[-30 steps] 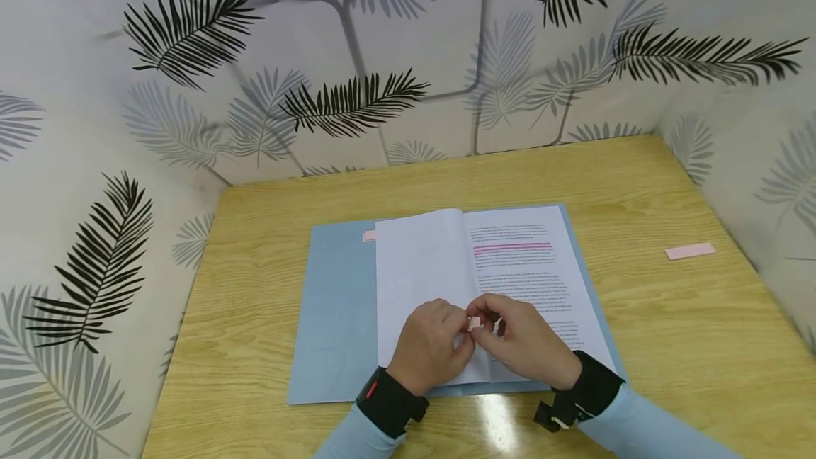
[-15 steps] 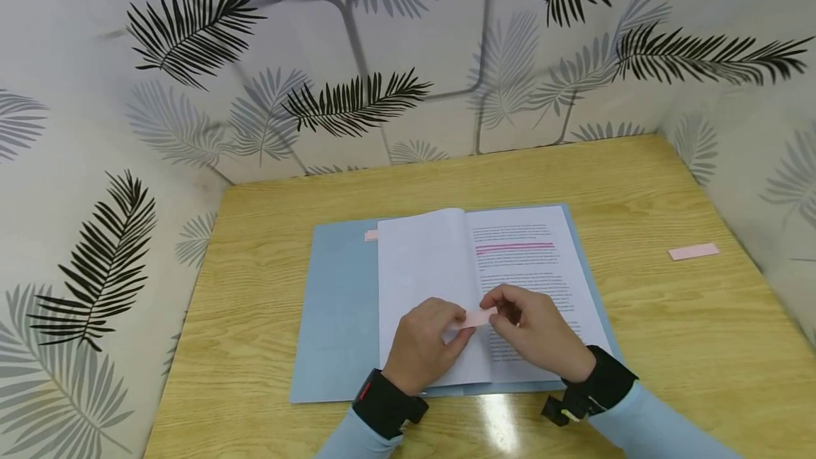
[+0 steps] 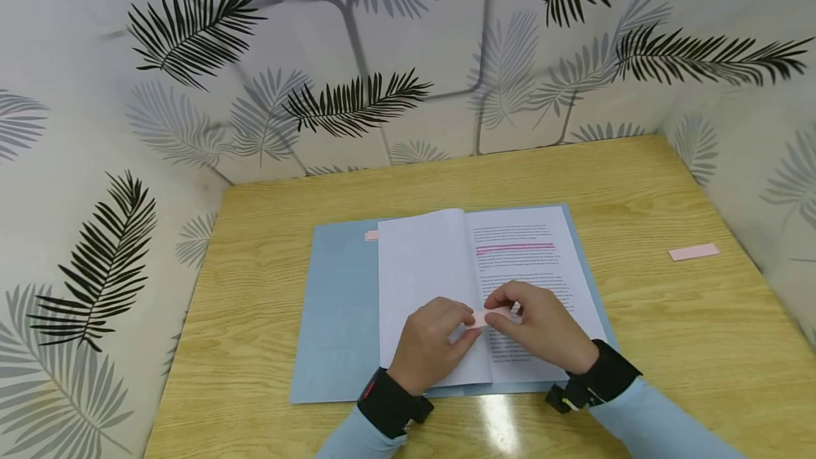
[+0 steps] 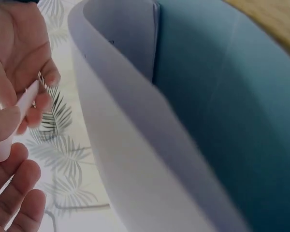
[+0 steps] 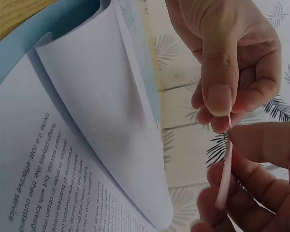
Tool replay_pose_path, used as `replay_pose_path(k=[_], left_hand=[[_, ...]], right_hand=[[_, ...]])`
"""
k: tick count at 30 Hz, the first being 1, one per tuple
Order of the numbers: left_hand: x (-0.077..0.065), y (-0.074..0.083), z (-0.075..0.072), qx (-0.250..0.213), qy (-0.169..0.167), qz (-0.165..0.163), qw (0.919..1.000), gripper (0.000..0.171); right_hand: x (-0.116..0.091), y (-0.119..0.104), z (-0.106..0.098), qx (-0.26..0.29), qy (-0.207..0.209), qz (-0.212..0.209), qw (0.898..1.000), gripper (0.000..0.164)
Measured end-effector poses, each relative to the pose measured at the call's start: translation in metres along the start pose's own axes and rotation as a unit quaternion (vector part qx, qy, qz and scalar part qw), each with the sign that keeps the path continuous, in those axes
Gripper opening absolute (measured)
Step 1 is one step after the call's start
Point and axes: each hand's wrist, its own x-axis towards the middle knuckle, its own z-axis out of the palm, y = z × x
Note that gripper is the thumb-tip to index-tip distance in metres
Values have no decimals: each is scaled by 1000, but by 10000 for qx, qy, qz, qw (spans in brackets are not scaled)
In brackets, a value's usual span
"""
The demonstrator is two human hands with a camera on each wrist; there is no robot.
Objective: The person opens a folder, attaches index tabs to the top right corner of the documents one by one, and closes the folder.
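A narrow pink sticky note strip (image 3: 479, 319) is stretched between both hands, over the open document. My left hand (image 3: 428, 344) pinches its left end with thumb and fingers. The right end is pinched by my right hand (image 3: 543, 323). Seen from the right wrist, the strip (image 5: 225, 176) is nearly edge-on, with a thumb pressed on it from each hand. Beneath the hands, the white pages (image 3: 421, 261) lie open in a blue folder (image 3: 334, 317). Two pink highlighted lines (image 3: 515, 247) cross the printed right page.
Another pink strip (image 3: 693, 252) lies on the wooden table (image 3: 644, 190) at the right. A small pink tab (image 3: 371, 236) sticks out from the left page's edge. Leaf-patterned wall covering (image 3: 414, 41) surrounds the table at the back and sides. In the left wrist view, a page (image 4: 111, 125) bows up from the folder.
A second ago the hands were close together with only a bit of the strip showing. The right hand has drawn rightward, stretching the strip out; in the last half second both hands shifted slightly right.
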Motion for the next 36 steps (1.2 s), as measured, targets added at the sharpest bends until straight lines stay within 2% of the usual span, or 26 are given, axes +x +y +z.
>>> replay_pose_path(k=[2,6,12,15,17,19,21,23,25,27,29,31,36], left_hand=[[3,2,2,57,-54,131,9999,14],[11,5,3,292,-243,335,9987,13],[23,11,0,657,-716,228,9950,19],[30,13,1,965,-1064,251,9893,26],[34,13,3,1162,-1487,317,9815,32],[40,11,7,1362,-2057,393,9683,40],[46,7,12,1500,-2710,344,9502,50],[51,0,19,1685,-3308,235,9282,61],[53,-10,25,1874,-3726,74,9088,69],[50,-21,29,2031,-3978,-112,8946,75],[45,-30,32,2118,-4054,-227,8890,77],[40,-38,33,2113,-4055,-318,8888,78],[32,-51,26,1943,-3879,-596,8990,81]], right_hand=[[1,0,0,-66,-133,18,9999,8],[3,2,-2,138,-327,82,9993,7],[9,11,-15,236,-336,223,9989,9],[15,21,-29,121,-251,380,9989,7],[19,29,-39,18,-170,470,9987,6],[23,37,-48,-66,-70,518,9986,5],[25,44,-57,-89,22,547,9985,4],[27,51,-64,-90,97,568,9983,6],[28,57,-69,-92,148,613,9980,8],[28,60,-71,-91,185,693,9974,10],[27,62,-72,-154,211,822,9963,12],[27,64,-74,-206,255,953,9949,15],[28,71,-82,-381,437,1265,9903,25]])
